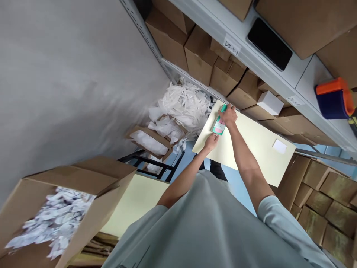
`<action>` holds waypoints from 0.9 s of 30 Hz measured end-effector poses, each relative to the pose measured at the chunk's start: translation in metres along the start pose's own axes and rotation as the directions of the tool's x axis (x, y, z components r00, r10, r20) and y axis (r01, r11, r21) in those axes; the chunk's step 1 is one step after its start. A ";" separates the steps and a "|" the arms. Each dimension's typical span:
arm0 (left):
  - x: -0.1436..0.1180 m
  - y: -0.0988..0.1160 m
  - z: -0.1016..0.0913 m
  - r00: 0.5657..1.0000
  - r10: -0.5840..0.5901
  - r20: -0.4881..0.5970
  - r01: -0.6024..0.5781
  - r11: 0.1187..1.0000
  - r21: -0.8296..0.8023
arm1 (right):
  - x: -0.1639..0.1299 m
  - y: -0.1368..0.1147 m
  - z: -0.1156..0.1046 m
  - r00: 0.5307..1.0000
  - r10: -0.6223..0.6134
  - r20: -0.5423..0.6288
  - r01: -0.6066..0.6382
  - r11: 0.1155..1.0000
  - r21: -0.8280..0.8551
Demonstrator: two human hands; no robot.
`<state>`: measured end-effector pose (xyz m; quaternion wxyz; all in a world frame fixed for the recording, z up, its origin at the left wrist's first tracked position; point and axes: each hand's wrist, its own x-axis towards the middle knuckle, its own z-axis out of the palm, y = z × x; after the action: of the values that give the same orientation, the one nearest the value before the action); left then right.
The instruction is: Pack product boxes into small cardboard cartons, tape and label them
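A small green and pink box [219, 127] lies on a pale cream tabletop [251, 149], near its left end. My right hand [229, 115] reaches over the far end of the box, fingers bent around its top and side. At the near end, my left hand [212, 142] is closed with its fingertips against the box's lower edge. Part of the box is hidden under my right fingers. Further right on the same tabletop lies a small white card or flat box [279, 146].
Shelves behind the table hold cardboard boxes [199, 52], a black phone [269, 44] and an orange and blue tape dispenser [334, 98]. White paper strips [185, 102] pile up left of the table. An open carton [108, 175] stands lower left; stacked cartons [315, 219] sit at right.
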<state>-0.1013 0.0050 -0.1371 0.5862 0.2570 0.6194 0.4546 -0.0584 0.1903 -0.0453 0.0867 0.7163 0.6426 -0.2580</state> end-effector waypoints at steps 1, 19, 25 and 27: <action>-0.002 0.000 0.000 1.000 -0.017 -0.012 0.017 1.000 0.005 | 0.000 -0.001 0.002 1.000 -0.004 -0.005 0.004 1.000 -0.008; -0.286 0.034 -0.066 0.793 0.231 -0.564 -0.363 0.922 -0.133 | -0.258 0.033 0.011 0.726 -0.683 -0.079 0.678 0.693 0.243; -0.433 0.017 -0.082 0.597 0.205 -0.776 -0.465 0.876 -0.126 | -0.371 0.020 0.007 0.514 -0.854 0.085 0.778 0.505 0.373; -0.473 0.010 -0.085 0.531 0.182 -0.828 -0.495 0.859 -0.128 | -0.406 0.016 0.010 0.419 -0.897 0.138 0.809 0.438 0.392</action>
<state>-0.1000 -0.4151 0.0961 0.1841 0.0380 0.6587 0.7285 -0.0624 -0.1726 0.1380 -0.0496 0.2349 0.8530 -0.4635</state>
